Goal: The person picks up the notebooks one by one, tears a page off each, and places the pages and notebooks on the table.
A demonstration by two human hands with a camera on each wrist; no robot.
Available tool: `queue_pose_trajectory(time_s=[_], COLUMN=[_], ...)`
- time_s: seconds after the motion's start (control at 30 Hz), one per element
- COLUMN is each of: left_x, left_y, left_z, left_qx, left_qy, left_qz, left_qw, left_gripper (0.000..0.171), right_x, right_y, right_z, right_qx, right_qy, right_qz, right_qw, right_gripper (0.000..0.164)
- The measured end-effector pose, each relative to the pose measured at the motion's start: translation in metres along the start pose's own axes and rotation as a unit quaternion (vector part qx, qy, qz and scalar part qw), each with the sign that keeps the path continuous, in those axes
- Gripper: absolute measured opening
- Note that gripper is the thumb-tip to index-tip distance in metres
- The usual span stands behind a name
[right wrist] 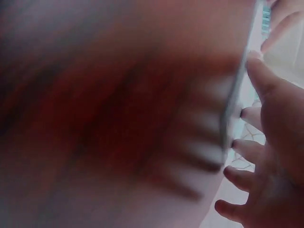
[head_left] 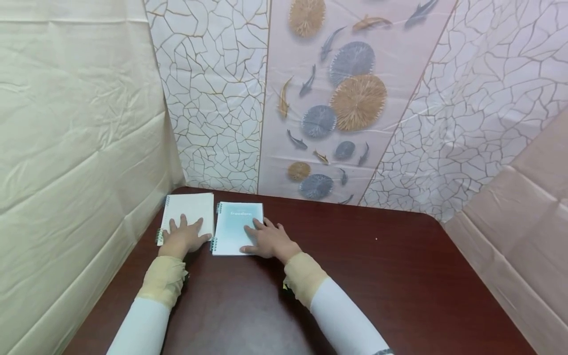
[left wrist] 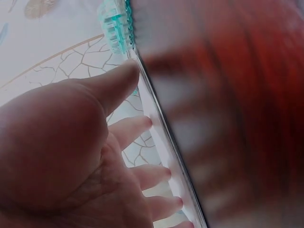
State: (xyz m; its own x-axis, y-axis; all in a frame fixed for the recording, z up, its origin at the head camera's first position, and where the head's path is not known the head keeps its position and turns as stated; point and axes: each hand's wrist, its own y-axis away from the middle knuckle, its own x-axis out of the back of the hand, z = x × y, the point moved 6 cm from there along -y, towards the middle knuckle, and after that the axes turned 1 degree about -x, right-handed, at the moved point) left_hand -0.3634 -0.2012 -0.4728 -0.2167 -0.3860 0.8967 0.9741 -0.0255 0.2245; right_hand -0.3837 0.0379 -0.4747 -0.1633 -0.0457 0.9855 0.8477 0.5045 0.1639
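Two spiral notebooks lie side by side at the table's far left. My left hand (head_left: 182,237) rests with spread fingers on the plain whitish notebook (head_left: 191,203). On the blue-and-white notebook (head_left: 231,231), marked "freedom", my right hand (head_left: 268,240) lies over the right part, fingers apart. Both notebooks have their coils along the left side. In the left wrist view, the thumb and fingertips of the left hand (left wrist: 95,142) touch the thin notebook, near a teal coil (left wrist: 115,28). The right wrist view has the right hand's fingertips (right wrist: 241,114) along the other notebook's edge.
The dark reddish-brown table (head_left: 390,276) is glossy and reflects the hands. Cream fabric (head_left: 80,148) hangs along the left side, and a patterned sheet (head_left: 217,98) stands behind the far edge. A pinkish cloth (head_left: 523,236) borders the right.
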Motion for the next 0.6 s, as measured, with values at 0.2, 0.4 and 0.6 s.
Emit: queue_pose_trajectory(time_s=[0.2,0.4,0.6], left_x=[0.0,0.0,0.0], left_y=[0.0,-0.001,-0.002], left_z=[0.0,0.001,0.0], left_qx=[0.0,-0.004,-0.01], left_qy=[0.001,0.004,0.0], left_qz=[-0.002,-0.007,-0.006], left_qw=[1.0,1.0,0.9999], left_gripper=[0.074,0.073,0.074], right_x=[-0.001,-0.001,-0.002], right_y=[0.011,0.031,0.057], right_z=[0.018,0.054,0.097], right_qx=[0.001,-0.003,-0.007], right_qy=[-0.005,-0.028,-0.057], right_qz=[0.001,0.002,0.01], right_qw=[1.0,1.0,0.998], right_gripper=[0.081,0.081,0.08])
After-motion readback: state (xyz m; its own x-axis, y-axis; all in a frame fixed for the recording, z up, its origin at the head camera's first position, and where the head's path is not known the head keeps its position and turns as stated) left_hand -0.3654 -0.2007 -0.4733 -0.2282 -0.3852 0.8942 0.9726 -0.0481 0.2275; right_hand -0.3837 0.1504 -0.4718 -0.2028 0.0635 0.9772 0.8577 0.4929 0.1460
